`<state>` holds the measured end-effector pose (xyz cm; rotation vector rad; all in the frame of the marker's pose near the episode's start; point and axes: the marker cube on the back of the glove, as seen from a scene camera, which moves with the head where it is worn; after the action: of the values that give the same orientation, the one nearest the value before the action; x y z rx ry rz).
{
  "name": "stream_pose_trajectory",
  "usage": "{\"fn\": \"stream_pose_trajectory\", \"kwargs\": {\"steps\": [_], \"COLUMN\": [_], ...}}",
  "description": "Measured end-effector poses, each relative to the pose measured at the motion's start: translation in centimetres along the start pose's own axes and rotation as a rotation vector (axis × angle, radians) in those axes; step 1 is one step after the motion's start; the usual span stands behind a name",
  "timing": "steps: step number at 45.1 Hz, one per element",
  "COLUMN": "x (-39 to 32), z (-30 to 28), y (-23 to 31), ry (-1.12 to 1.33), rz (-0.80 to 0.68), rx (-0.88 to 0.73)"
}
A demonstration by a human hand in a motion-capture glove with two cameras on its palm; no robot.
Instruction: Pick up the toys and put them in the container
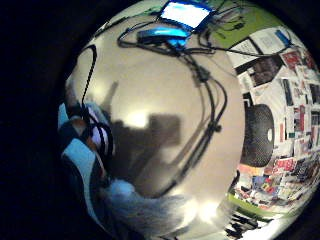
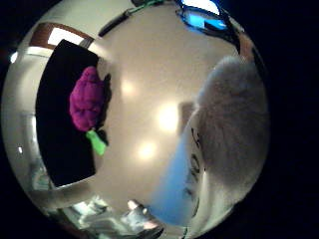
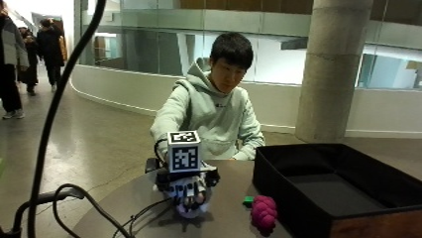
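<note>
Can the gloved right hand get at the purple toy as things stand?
Probably not yet: the right hand already grips a white furry toy. The purple toy lies unblocked beside the black container.

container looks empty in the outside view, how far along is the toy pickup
Nothing looks done: the black container shows no toys inside. In hand: the gloved right hand is on a fluffy white toy on the table, fingers curled over it. Left: that toy must go into the container, then the purple toy with its green piece, lying on the table beside the container's wall.
</note>
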<state>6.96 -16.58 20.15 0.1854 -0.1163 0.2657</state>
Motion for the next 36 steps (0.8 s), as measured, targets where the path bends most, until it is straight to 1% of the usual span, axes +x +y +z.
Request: {"fn": "stream_pose_trajectory", "kwargs": {"steps": [6,12,19,25,32,36], "x": [-2.5,-5.4,-11.5,-19.7,-27.7,-31.0], "z": [-4.1,-10.5,-19.9,-27.1,-29.9,-29.6], "y": [1.7,2.7,4.6,7.5,8.5,8.4], "ry": [0.003,0.04,0.053,0.008,-0.085,-0.131], "rz": [-0.068,-0.177,-0.259,-0.343,-0.47,-0.529], "rx": [-0.09,-0.083,0.05,0.247,0.427,0.443]}}
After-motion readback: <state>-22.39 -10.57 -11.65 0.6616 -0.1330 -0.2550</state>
